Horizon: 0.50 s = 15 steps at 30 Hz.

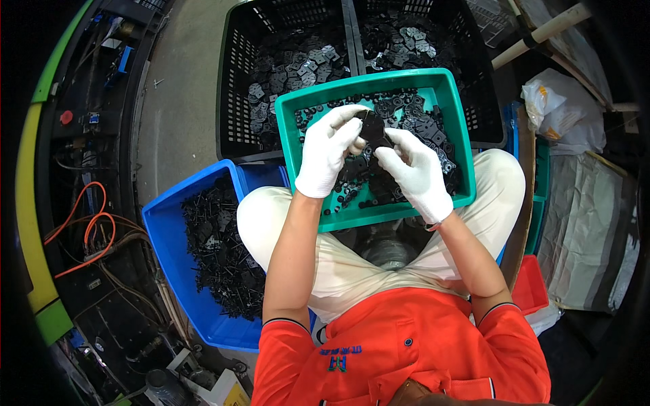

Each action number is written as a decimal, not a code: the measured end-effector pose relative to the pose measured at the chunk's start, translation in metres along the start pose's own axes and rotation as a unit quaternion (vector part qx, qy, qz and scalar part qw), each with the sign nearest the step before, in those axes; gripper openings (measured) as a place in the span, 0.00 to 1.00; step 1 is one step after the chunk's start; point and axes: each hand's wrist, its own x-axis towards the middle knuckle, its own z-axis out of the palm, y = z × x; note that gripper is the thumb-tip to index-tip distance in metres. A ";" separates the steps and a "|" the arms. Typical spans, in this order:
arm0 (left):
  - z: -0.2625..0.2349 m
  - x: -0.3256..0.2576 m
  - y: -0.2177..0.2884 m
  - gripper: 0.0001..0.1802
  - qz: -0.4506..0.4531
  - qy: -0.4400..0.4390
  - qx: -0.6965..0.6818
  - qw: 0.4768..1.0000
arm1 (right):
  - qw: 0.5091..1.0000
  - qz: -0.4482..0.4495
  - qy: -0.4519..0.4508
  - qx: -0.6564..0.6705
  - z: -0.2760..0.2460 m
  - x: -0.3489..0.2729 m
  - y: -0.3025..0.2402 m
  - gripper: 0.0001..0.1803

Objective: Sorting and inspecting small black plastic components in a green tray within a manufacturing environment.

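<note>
Both my hands wear white gloves and meet above a green tray (369, 221). Between them is a small black plastic part (372, 127), roundish in outline; its exact kind I cannot make out. My left hand (330, 145) pinches its left side with thumb and fingertips. From the right, my right hand (413, 169) closes thumb and forefinger on its lower edge. Beneath the hands, the tray holds many loose black plastic pieces (423, 125), some flat plates and some small round bits. The tray rests across my lap.
Beyond the tray stands a large black crate (233, 101) with a divider, filled with flat black parts. A blue bin (169, 250) of thin black pieces sits left of my knee. Machinery with orange cable (91, 233) lines the far left. At right are a red bin (531, 287) and plastic bags (565, 108).
</note>
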 end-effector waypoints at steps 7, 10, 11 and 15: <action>0.000 0.000 0.001 0.15 0.012 -0.014 0.005 1.000 | 0.983 -0.127 0.067 -0.114 0.001 -0.002 -0.008 0.16; 0.002 0.001 0.002 0.14 0.009 -0.016 -0.007 1.000 | 0.983 -0.126 0.066 -0.113 0.001 -0.002 -0.009 0.16; 0.002 0.001 0.002 0.14 0.009 -0.016 -0.007 1.000 | 0.983 -0.127 0.067 -0.111 0.002 -0.002 -0.009 0.16; 0.000 0.001 -0.001 0.15 0.015 -0.011 -0.007 1.000 | 0.982 -0.128 0.067 -0.121 0.002 -0.002 -0.010 0.16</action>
